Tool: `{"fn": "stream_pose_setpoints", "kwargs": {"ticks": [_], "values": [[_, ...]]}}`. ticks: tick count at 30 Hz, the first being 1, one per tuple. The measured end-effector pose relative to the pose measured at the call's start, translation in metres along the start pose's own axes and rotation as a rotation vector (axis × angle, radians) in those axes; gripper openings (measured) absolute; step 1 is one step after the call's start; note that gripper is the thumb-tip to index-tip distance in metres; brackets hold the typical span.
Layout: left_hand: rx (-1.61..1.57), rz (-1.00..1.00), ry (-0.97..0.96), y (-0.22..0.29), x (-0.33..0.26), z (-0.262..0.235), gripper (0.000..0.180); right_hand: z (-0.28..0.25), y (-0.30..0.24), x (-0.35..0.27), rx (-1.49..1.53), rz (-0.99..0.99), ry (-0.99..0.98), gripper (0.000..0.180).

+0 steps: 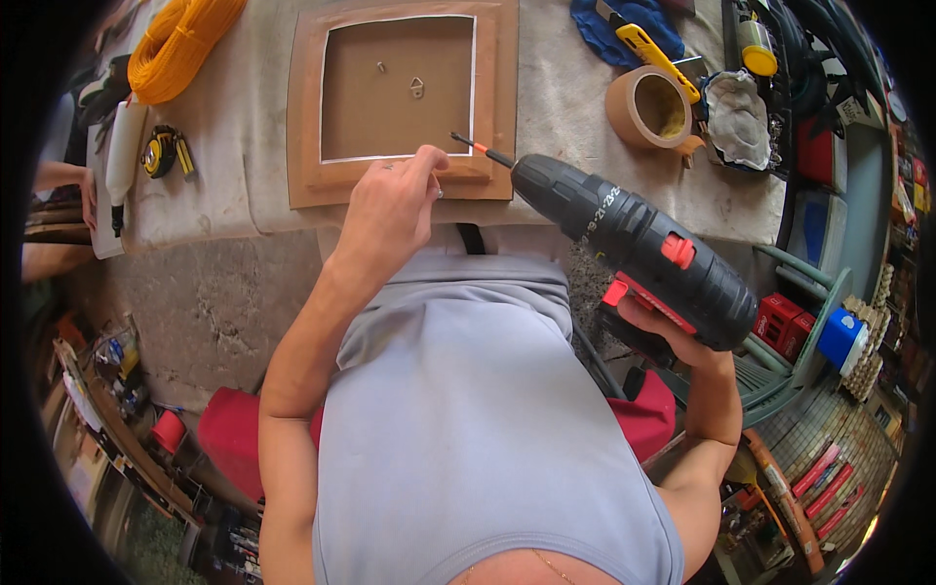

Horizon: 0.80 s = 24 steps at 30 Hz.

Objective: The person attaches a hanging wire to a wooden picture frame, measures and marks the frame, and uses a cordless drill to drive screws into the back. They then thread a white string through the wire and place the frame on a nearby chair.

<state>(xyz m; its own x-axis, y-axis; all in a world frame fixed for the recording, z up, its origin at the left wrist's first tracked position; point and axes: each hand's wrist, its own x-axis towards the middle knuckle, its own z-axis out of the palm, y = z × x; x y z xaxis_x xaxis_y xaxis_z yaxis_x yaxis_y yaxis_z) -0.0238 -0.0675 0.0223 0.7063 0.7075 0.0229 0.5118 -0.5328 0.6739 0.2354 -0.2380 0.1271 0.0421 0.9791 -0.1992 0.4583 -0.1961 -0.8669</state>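
Observation:
A cordless drill (634, 234), black with red parts, is gripped at its handle by my right hand (673, 331). Its long bit points left, the tip over the lower part of a brown frame (409, 174) lying on the table. My left hand (395, 195) is at the frame's near edge, thumb and fingers pinched just below the bit's tip. Whatever they hold is too small to make out. On the frame's brown backing (366, 112) lie a small metal hanger (417, 90) and a tiny screw-like piece (381, 66).
The cloth-covered table (224, 195) bears a yellow cord bundle (180, 44), a tape measure (161, 153) and a white bottle (125, 151) at left. To the right are a tape roll (624, 107) and a yellow utility knife (655, 58). Another person's hand (88, 198) rests at far left.

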Motion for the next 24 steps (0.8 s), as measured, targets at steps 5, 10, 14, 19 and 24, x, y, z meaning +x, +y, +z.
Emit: {"fn": "stream_pose_setpoints", "kwargs": {"ticks": [5,10,14,19,24], "values": [[0.066,0.086,0.102,-0.006,-0.009,0.007,0.015,0.001,-0.002,0.007,-0.054,-0.106,-0.104,0.04],[0.1,0.15,0.165,-0.011,-0.014,0.015,0.012,0.01,-0.005,0.008,-0.003,-0.039,-0.133,0.034],[0.093,0.163,0.224,-0.013,-0.016,0.02,0.013,0.007,-0.007,0.008,-0.011,0.02,-0.214,0.069],[0.069,0.17,0.232,-0.015,-0.015,0.02,0.014,0.008,-0.012,0.011,-0.015,0.04,-0.228,0.068],[0.052,0.171,0.234,-0.016,-0.016,0.02,0.015,0.009,-0.014,0.014,-0.049,0.026,-0.228,0.066]]}}
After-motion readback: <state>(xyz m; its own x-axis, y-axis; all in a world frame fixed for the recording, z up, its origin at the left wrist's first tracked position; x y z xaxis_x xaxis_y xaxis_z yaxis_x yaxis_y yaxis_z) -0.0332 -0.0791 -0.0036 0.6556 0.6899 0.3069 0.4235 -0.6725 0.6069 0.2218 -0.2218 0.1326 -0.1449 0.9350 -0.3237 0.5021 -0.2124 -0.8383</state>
